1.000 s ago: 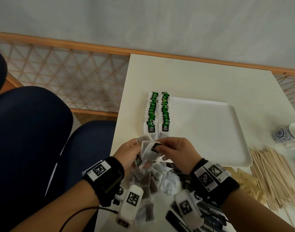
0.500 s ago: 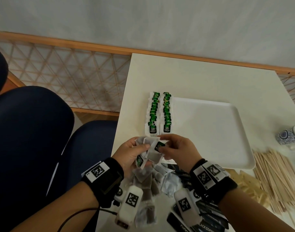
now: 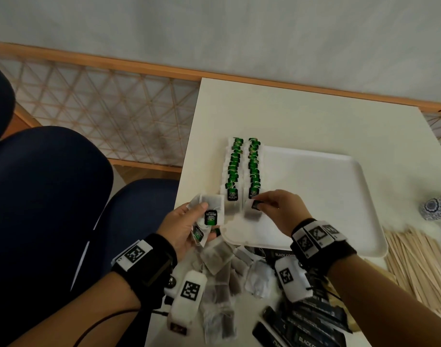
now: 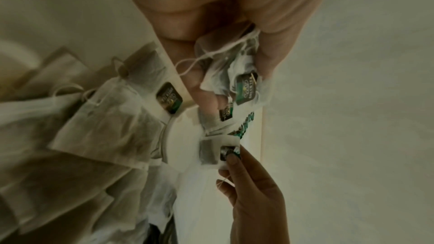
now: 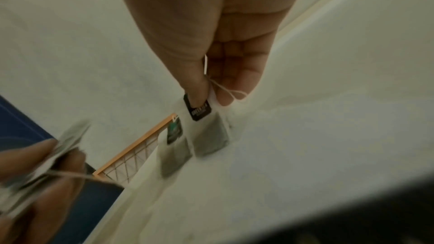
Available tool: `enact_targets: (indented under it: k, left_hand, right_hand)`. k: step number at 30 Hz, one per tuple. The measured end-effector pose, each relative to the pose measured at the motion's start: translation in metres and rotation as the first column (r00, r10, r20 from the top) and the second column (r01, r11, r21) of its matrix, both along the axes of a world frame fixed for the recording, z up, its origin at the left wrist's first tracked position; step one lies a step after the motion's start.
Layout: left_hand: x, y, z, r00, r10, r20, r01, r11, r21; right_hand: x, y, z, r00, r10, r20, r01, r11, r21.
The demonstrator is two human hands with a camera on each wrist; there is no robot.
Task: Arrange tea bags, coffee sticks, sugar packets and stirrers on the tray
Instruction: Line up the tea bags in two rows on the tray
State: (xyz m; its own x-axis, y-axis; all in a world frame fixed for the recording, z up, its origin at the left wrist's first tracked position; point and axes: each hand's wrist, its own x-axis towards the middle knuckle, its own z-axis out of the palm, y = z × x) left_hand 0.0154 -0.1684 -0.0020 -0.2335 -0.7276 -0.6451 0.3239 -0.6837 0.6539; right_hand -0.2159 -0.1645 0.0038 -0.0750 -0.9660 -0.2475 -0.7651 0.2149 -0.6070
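A right hand (image 3: 277,211) pinches a tea bag (image 3: 252,212) by its dark tag, thumb and forefinger clamped on it, at the near end of the second of two rows (image 3: 243,169) of tea bags on the left edge of the white tray (image 3: 339,196). The rows run lengthwise away from the person, green tags overlapping; the nearest tags read "GREEN TEA". The held bag lies with its long axis along the row, tag end farthest from the person. The left hand (image 3: 187,226), just left of the tray, has its fingers curled round a bunch of bags (image 3: 209,214), tags toward the wrist, one reading "GREEN TEA". More loose bags (image 3: 222,266) lie on the tabletop (image 3: 314,116) below. Dark sticks (image 3: 307,326) marked "BLACK COFFEE" lie near the right wrist, and wooden stirrers (image 3: 419,261) fan out right of the tray.
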Motion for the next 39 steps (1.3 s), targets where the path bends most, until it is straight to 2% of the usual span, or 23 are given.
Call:
enact_targets:
  k: [10, 14, 16, 18, 21, 23, 25, 27, 29, 31, 34, 36, 39]
  left_hand:
    - [-0.004, 0.002, 0.000, 0.999, -0.040, 0.033, 0.040, 0.999, 0.007]
    - [-0.006, 0.003, 0.001, 0.998, -0.049, 0.041, 0.049, 0.999, 0.008]
    - [-0.008, 0.003, 0.002, 0.998, -0.045, 0.044, 0.044, 0.999, 0.010]
    - [-0.011, 0.004, 0.004, 0.998, -0.039, 0.041, 0.038, 0.999, 0.016]
    - [-0.015, 0.006, 0.006, 0.999, -0.041, 0.017, 0.040, 0.999, 0.026]
    - [-0.017, 0.007, 0.005, 0.998, -0.056, 0.009, 0.056, 0.998, 0.024]
    - [-0.018, 0.008, 0.006, 0.997, -0.079, -0.005, 0.079, 0.997, 0.022]
    - [-0.018, 0.010, 0.007, 0.996, -0.092, -0.012, 0.093, 0.995, 0.020]
    - [-0.017, 0.011, 0.007, 0.995, -0.098, -0.019, 0.098, 0.995, 0.006]
    - [-0.016, 0.012, 0.008, 0.994, -0.105, -0.023, 0.105, 0.994, -0.003]
    - [-0.018, 0.014, 0.007, 0.993, -0.114, -0.027, 0.114, 0.993, 0.012]
    - [-0.018, 0.013, 0.003, 0.991, -0.127, 0.036, 0.127, 0.992, 0.010]
    - [-0.016, 0.011, -0.002, 0.980, -0.121, 0.160, 0.126, 0.992, -0.021]
  right_hand:
    - [0.000, -0.017, 0.003, 0.998, 0.029, -0.058, -0.031, 0.999, -0.041]
    - [0.000, -0.006, 0.005, 0.999, 0.009, -0.036, -0.017, 0.976, -0.217]
    - [0.005, 0.003, 0.012, 0.994, 0.112, 0.003, -0.106, 0.947, -0.304]
    - [0.016, 0.016, 0.019, 0.967, 0.252, 0.025, -0.235, 0.929, -0.286]
    - [0.032, 0.032, 0.022, 0.911, 0.405, -0.076, -0.411, 0.879, -0.241]
    - [0.039, 0.039, 0.018, 0.879, 0.444, -0.175, -0.477, 0.831, -0.286]
    - [0.042, 0.041, 0.015, 0.893, 0.412, -0.183, -0.451, 0.818, -0.358]
    - [0.042, 0.041, 0.014, 0.940, 0.333, -0.081, -0.338, 0.860, -0.383]
    - [0.040, 0.042, 0.013, 0.950, 0.309, -0.034, -0.300, 0.884, -0.358]
    - [0.042, 0.045, 0.015, 0.940, 0.332, -0.077, -0.338, 0.878, -0.338]
    - [0.044, 0.046, 0.015, 0.927, 0.321, -0.195, -0.374, 0.835, -0.403]
    - [0.042, 0.044, 0.018, 0.958, 0.241, -0.154, -0.285, 0.859, -0.426]
    - [0.033, 0.041, 0.024, 0.977, 0.214, -0.015, -0.209, 0.934, -0.290]
